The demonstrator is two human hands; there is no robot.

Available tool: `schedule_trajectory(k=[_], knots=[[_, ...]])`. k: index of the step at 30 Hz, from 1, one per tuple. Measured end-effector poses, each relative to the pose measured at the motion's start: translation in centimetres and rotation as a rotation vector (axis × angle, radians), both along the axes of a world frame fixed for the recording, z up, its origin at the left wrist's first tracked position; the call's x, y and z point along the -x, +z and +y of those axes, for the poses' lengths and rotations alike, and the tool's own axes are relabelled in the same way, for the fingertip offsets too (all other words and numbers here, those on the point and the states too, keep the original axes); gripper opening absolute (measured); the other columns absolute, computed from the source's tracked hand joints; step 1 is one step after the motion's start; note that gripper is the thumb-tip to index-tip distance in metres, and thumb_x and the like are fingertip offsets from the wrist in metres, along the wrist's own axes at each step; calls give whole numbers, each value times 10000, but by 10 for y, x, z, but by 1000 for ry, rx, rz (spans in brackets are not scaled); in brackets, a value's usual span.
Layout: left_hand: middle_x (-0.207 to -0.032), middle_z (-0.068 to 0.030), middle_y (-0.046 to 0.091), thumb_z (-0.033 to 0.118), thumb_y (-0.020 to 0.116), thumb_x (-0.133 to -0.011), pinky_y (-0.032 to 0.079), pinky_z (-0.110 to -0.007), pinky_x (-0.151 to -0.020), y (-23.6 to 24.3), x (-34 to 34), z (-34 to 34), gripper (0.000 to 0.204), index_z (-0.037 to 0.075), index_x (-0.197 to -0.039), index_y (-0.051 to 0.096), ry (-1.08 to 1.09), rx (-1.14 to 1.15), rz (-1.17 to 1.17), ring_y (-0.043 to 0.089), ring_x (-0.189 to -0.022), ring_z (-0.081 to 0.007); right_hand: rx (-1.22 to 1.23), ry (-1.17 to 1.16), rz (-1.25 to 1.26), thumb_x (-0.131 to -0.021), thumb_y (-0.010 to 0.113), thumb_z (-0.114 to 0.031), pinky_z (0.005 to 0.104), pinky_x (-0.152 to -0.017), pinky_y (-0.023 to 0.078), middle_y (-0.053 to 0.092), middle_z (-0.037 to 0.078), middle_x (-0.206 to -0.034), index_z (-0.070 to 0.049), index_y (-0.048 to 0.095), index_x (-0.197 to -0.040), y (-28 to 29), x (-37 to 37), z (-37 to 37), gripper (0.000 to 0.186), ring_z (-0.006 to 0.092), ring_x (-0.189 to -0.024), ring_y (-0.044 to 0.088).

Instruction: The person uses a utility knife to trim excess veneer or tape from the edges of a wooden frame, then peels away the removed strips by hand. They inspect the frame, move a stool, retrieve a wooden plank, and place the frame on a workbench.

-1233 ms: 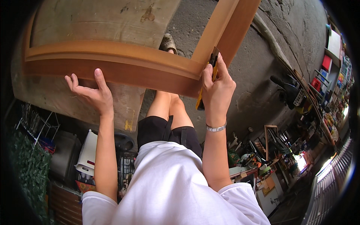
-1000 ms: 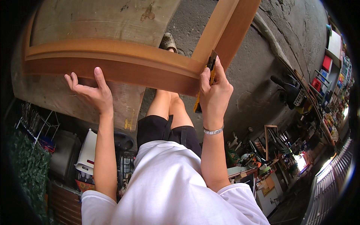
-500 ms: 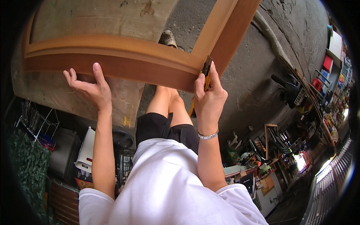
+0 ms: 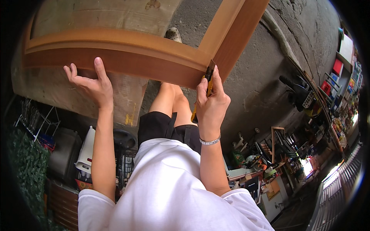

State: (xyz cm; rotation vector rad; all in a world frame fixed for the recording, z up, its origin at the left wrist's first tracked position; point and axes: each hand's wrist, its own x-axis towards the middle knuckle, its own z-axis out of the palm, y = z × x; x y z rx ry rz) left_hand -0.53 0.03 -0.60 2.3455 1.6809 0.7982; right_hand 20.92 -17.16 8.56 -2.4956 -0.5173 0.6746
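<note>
Left hand (image 4: 90, 82) open, fingers spread, index tip pressed against the lower edge of the brown wooden frame (image 4: 127, 57). Right hand (image 4: 211, 102) closed around a yellow utility knife (image 4: 203, 89), blade end touching the frame at the inner corner where the long rail meets the slanted rail. Silver bracelet (image 4: 210, 141) on the right wrist. Frame resting over a worn board surface (image 4: 104, 15), with grey concrete floor (image 4: 262, 77) beside it. White shirt (image 4: 169, 192) and black shorts (image 4: 162, 127) below.
</note>
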Motion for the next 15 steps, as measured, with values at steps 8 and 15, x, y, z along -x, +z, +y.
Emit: schedule_trajectory(k=[8,15], knots=[[-1405,-382,388,380,720,-944,264,-602,-1167,0,-1,0,675,-63,-1269,328,4,3,7,283,-1435,-525,17,31,-12,-935,635,-41,330,-531,485,579,223,-649,20,549,-1408,1,4,-5,485,244,-503,616],[-1416,-378,374,385,713,-948,259,-605,-1171,-1,0,0,689,-62,-1293,318,9,12,3,280,-1434,-528,35,26,19,-936,633,-36,336,-538,495,607,227,-675,16,535,-1422,2,9,-9,499,254,-516,631]])
